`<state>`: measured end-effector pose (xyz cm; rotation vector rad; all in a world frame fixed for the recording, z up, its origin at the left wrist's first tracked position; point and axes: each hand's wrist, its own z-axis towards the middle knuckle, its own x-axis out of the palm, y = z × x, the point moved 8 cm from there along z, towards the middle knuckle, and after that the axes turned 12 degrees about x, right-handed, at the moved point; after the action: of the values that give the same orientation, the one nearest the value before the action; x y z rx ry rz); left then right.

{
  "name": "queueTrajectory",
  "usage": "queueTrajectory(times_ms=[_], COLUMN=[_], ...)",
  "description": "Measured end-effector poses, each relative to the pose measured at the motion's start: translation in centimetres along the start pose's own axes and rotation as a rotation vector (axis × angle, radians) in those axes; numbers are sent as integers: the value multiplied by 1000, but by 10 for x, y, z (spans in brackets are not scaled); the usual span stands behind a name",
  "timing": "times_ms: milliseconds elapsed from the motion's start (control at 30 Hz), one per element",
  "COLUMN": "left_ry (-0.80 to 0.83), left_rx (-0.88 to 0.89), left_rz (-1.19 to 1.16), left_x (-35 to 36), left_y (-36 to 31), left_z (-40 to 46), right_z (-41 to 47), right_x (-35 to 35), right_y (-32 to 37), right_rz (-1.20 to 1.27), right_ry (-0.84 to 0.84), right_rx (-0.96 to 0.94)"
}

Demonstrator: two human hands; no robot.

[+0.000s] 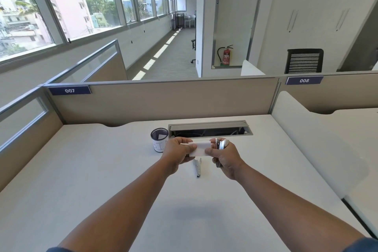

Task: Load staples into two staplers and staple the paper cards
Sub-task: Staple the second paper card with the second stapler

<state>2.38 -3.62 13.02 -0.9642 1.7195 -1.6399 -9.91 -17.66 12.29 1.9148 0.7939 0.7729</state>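
1. Two bare forearms reach forward from the bottom edge over one white desk (pixel 92 170); both hands meet above the desk's middle, toward 12 o'clock from the viewer.
2. The left hand (pixel 176 151) has its fingers curled round the left end of one stack of white paper cards (pixel 199 147), thumb on top, pinching it.
3. The right hand (pixel 224 158) grips one silver stapler (pixel 220 144), fingers curled round its body. The stapler's front end sits at the right end of the cards, at 3 o'clock from them. Whether its mouth is closed on the cards cannot be told.
4. The cards are held in the air between the two hands, above the desk surface.
5. A second stapler (pixel 197 166) lies flat on the desk at 6 o'clock from the cards, just below the hands. It is long, thin and grey, with nothing touching it.
6. One dark mesh cup (pixel 159 139) wrapped in white paper with handwritten letters stands at 9 o'clock from the left hand, close beside it. A white slip shows inside.
7. One open cable tray (pixel 210 129) is set into the desk at 12 o'clock from the hands.
8. Two blue partition labels read 007 (pixel 69 90) and 008 (pixel 304 80).
9. One red fire extinguisher (pixel 226 56) stands in the background.
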Motion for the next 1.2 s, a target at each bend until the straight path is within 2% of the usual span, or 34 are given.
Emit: queueTrajectory(times_ms=[733, 1200], left_ry=[39, 77], left_rx=[38, 100], left_rz=[36, 82], left_x=[2, 8], left_y=[-9, -18], left_z=[-2, -6], right_z=[-1, -4], right_x=[3, 1], right_y=[0, 6], right_rz=[29, 37], right_ry=[58, -8], right_rx=[13, -24])
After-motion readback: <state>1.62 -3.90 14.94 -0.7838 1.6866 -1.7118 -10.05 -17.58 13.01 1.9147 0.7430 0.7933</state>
